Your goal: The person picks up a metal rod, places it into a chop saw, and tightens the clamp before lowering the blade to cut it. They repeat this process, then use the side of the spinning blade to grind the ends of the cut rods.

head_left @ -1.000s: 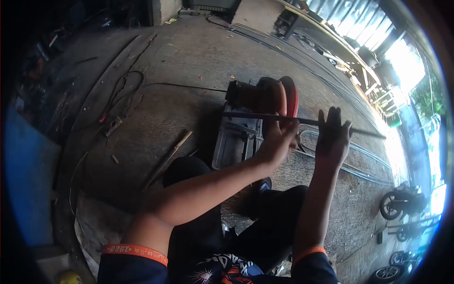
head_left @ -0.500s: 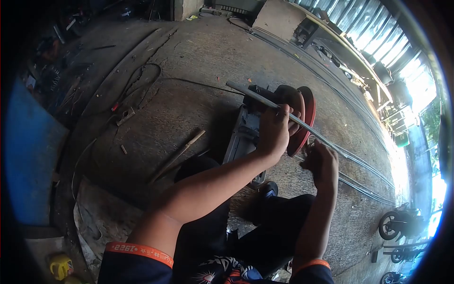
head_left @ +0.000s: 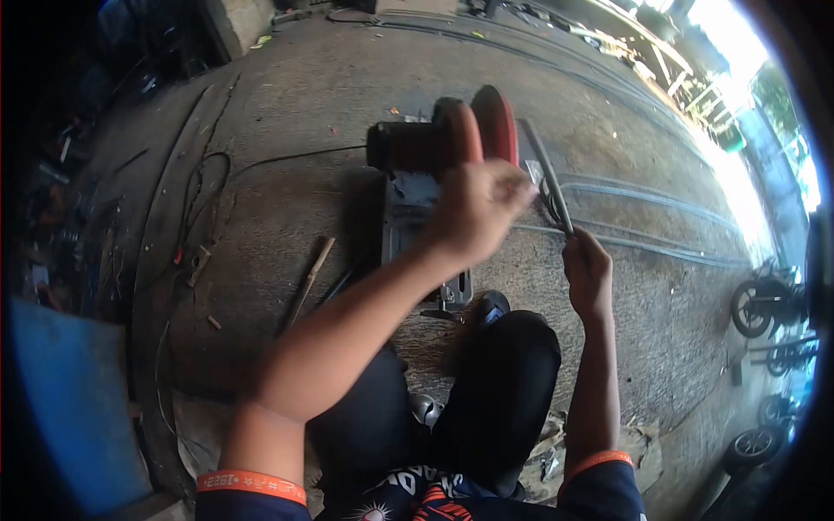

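Note:
My right hand (head_left: 588,271) is closed around the lower end of a grey metal bar (head_left: 547,174), which points up and away, just right of the red disc. Motion smears my left hand (head_left: 482,213); its fingers look bent, and I cannot tell whether they hold anything. It overlaps the lower part of a chop saw's red guard (head_left: 470,135) in this view. The chop saw (head_left: 408,148) has a dark motor on the left and a large red disc (head_left: 497,122) on the right. Its metal base (head_left: 408,195) stands on the floor before my knees.
Long metal bars (head_left: 651,195) lie across the floor at the right. A wooden stick (head_left: 313,276) lies left of the saw's base. The power cord (head_left: 295,158) runs off leftward. A blue panel (head_left: 69,399) stands at lower left, and motorcycles (head_left: 760,304) are at the right.
My left hand has come off the metal bar and moved left and slightly down. The bar has swung from lying slanted across the saw to pointing away, now in my right hand. The view has shifted.

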Tool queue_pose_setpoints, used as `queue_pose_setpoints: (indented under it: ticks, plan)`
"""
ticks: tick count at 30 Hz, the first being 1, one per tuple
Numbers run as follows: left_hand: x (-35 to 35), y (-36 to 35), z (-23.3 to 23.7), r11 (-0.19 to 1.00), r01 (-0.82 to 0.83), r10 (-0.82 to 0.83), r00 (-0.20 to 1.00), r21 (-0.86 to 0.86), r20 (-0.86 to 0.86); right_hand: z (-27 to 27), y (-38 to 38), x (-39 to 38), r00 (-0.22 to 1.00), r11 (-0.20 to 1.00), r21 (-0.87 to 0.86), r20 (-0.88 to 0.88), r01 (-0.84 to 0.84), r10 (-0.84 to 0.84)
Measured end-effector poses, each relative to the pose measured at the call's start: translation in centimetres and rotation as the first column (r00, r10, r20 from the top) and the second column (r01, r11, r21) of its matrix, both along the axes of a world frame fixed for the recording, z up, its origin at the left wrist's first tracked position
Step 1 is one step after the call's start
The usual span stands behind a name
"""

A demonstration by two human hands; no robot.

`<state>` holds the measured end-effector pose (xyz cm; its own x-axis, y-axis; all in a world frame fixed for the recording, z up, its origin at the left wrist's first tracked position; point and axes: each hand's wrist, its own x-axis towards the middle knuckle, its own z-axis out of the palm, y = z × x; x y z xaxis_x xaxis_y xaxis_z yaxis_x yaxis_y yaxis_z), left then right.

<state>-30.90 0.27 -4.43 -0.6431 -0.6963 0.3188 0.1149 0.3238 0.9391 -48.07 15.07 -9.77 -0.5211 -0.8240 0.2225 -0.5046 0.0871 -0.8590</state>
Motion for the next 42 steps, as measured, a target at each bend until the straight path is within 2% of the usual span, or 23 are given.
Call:
queue_pose_setpoints:
  ticks: [1, 2, 3, 4, 5, 6, 7, 8, 9, 10, 12, 13, 16, 18, 20, 22, 23, 25, 30, 32, 36, 38, 42]
  plan:
    - [0.3, -1.0, 0.7, 0.987, -0.076, 0.078, 0.997, -0.143, 0.004, -2.1, 1.0, -1.2, 1.0, 1.0, 0.011, 0.02, 0.023, -0.024]
    - [0.1, -2.3, 0.6, 0.98, -0.161, 0.158, 0.987, -0.118, -0.035, -4.1, 2.1, -2.3, 0.958, 1.0, 0.001, 0.288, 0.008, -0.008]
    - [-0.2, -4.0, 0.1, 0.966, -0.242, 0.237, 0.969, -0.09, -0.067, -6.4, 2.9, -3.2, 0.844, 1.0, -0.018, 0.537, 0.002, 0.008]
    - [-0.4, -6.6, -1.7, 0.849, -0.429, 0.447, 0.895, -0.309, -0.015, -9.5, 3.4, -3.9, 0.802, 0.999, 0.006, 0.597, 0.037, -0.033]
    - [-0.6, -8.8, -3.6, 0.652, -0.549, 0.632, 0.774, -0.523, -0.024, -12.5, 3.7, -4.6, 0.755, 0.997, 0.03, 0.652, 0.07, -0.072]
    - [-0.8, -9.4, -4.0, 0.792, -0.539, 0.591, 0.794, -0.286, 0.139, -14.9, 4.1, -5.2, 0.725, 0.994, 0.103, 0.682, 0.041, -0.101]
    - [-1.2, -9.8, -3.8, 0.852, -0.523, 0.507, 0.811, -0.028, 0.292, -16.4, 4.2, -5.6, 0.675, 0.986, 0.168, 0.726, 0.014, -0.133]
    - [-1.7, -9.7, -3.1, 0.886, -0.387, 0.308, 0.903, 0.255, 0.3, -17.8, 4.0, -5.9, 0.626, 0.979, 0.205, 0.765, -0.011, -0.153]
    - [-2.1, -9.5, -2.4, 0.818, -0.24, 0.117, 0.959, 0.522, 0.257, -19.2, 3.7, -6.1, 0.573, 0.97, 0.24, 0.801, -0.048, -0.17]
    - [-2.7, -9.7, -2.5, 0.834, -0.278, 0.143, 0.943, 0.476, 0.3, -20.5, 3.1, -6.2, 0.537, 0.968, 0.247, 0.822, -0.04, -0.188]
    - [-3.9, -11.1, -2.4, 0.863, -0.28, 0.14, 0.932, 0.421, 0.333, -22.5, 1.6, -6.1, 0.573, 0.959, 0.253, 0.808, -0.127, -0.137]
    - [-4.7, -11.5, -2.0, 0.873, -0.29, 0.147, 0.923, 0.392, 0.355, -23.2, 0.8, -6.3, 0.54, 0.951, 0.263, 0.83, -0.164, -0.137]
    - [-5.4, -11.8, -0.9, 0.849, -0.321, 0.137, 0.901, 0.42, 0.412, -26.2, -1.2, -6.7, 0.437, 0.96, 0.17, 0.898, -0.223, -0.057]
    - [-5.1, -10.8, -0.2, 0.815, -0.257, 0.051, 0.924, 0.519, 0.378, -27.6, -2.3, -7.0, 0.358, 0.955, 0.098, 0.934, -0.28, 0.009]
    - [-5.6, -10.3, -0.4, 0.797, -0.226, 0.004, 0.929, 0.561, 0.37, -28.0, -3.0, -7.5, 0.334, 0.944, 0.093, 0.942, -0.317, 0.019]
    - [-5.8, -10.4, -0.9, 0.867, -0.332, 0.143, 0.88, 0.371, 0.452, -27.5, -3.5, -7.5, 0.316, 0.925, 0.084, 0.948, -0.372, 0.041]
    - [-5.8, -10.5, -1.0, 0.864, -0.339, 0.143, 0.874, 0.371, 0.465, -27.6, -3.7, -7.6, 0.303, 0.923, 0.083, 0.952, -0.375, 0.037]
    - [-5.3, -10.8, -1.0, 0.884, -0.336, 0.136, 0.85, 0.325, 0.508, -27.9, -4.0, -7.5, 0.307, 0.894, 0.091, 0.95, -0.438, 0.054]
    - [-5.2, -10.9, -1.0, 0.873, -0.346, 0.133, 0.847, 0.344, 0.515, -28.7, -4.3, -7.0, 0.33, 0.892, 0.067, 0.939, -0.448, 0.095]
    - [-5.7, -10.1, -1.3, 0.86, -0.375, 0.183, 0.859, 0.346, 0.478, -28.6, -4.3, -6.6, 0.342, 0.905, 0.052, 0.934, -0.423, 0.106]
    - [-5.2, -10.9, -1.1, 0.879, -0.336, 0.152, 0.87, 0.339, 0.468, -28.2, -4.1, -6.4, 0.345, 0.902, 0.068, 0.934, -0.426, 0.092]
    - [-4.7, -11.4, -1.1, 0.863, -0.372, 0.186, 0.862, 0.34, 0.471, -27.7, -4.1, -6.2, 0.453, 0.897, 0.126, 0.887, -0.424, 0.09]
    - [-5.4, -10.9, -1.2, 0.861, -0.383, 0.198, 0.858, 0.334, 0.473, -28.0, -4.2, -5.9, 0.497, 0.885, 0.152, 0.862, -0.44, 0.099]
